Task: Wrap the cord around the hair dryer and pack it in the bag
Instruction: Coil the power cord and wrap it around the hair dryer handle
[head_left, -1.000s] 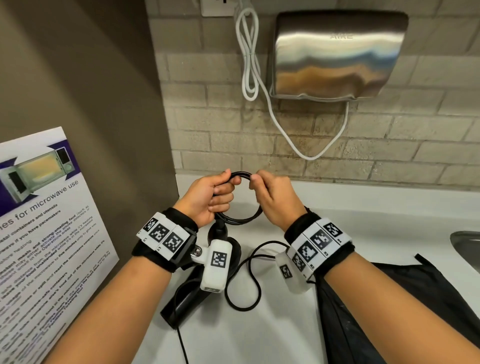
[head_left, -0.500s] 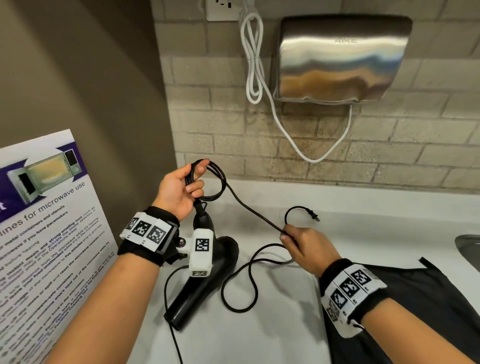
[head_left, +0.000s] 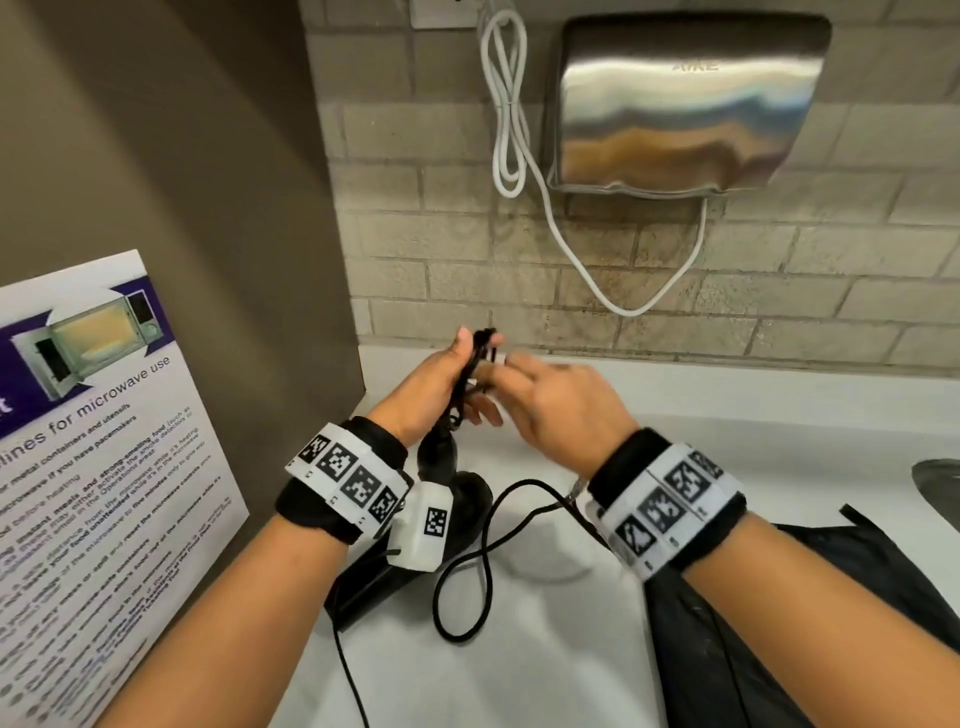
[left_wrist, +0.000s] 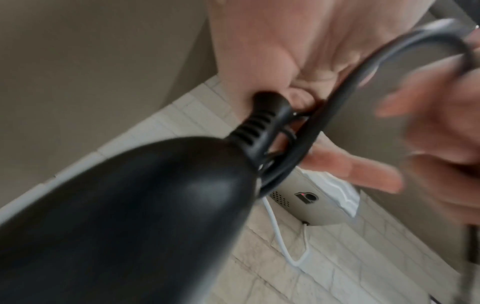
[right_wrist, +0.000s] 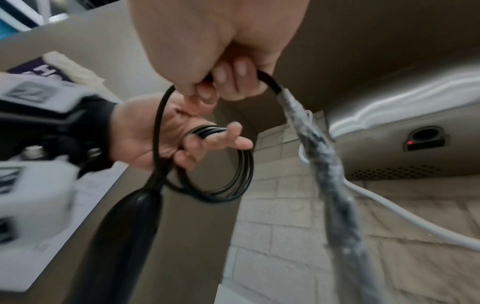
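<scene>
The black hair dryer (head_left: 467, 499) lies on the white counter (head_left: 779, 426), partly hidden under my left wrist. My left hand (head_left: 441, 374) is raised above its handle end and holds several coils of the black cord (right_wrist: 233, 174), looped over its fingers (right_wrist: 207, 131). Right beside it, my right hand (head_left: 540, 395) pinches a strand of the cord (right_wrist: 262, 78) and touches the coil. The cord's loose remainder (head_left: 467, 587) curls on the counter, its plug (head_left: 576, 488) near my right wrist. The black bag (head_left: 779, 623) lies flat at the lower right.
A steel hand dryer (head_left: 675, 104) with a white cable (head_left: 509, 104) hangs on the brick wall behind. A microwave poster (head_left: 78, 467) leans at the left against a brown panel. A sink edge (head_left: 940, 483) shows at the far right.
My right hand has come up from the counter, where it gripped the cord near the plug, back to my left hand with another turn of cord. The loose cord on the counter is shorter.
</scene>
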